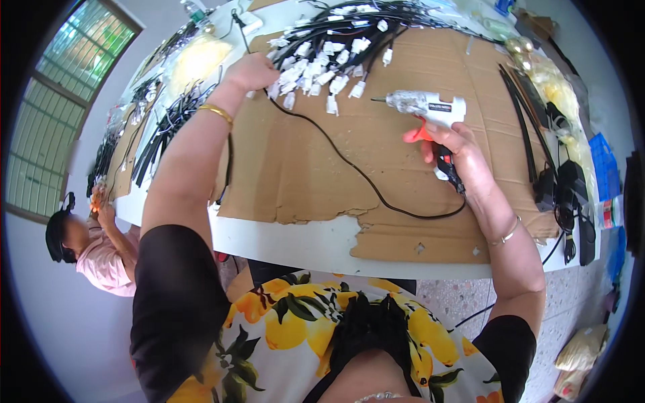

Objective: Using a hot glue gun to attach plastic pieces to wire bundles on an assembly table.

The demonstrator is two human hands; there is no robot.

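Note:
My right hand (457, 144) grips a white hot glue gun (437, 109) with an orange trigger. Its metal nozzle points left, toward a large bundle of black cables with white connectors (312, 70) at the far middle of the table. My left hand (252, 72) is closed at the left edge of that bundle, its fingers bent against the connectors; what is between them is hidden. The glue gun's black cord (363, 174) loops over the cardboard (302, 161) from the handle up to my left hand, and a black cord also shows beyond that hand.
More cable bundles (171, 121) lie at the left. Black power adapters (571, 181) and long dark strips (521, 121) lie at the right, beside crumpled yellowish plastic (561, 87). A blue crate (603, 168) stands past the right edge. Another person (107, 248) works at the table's left end.

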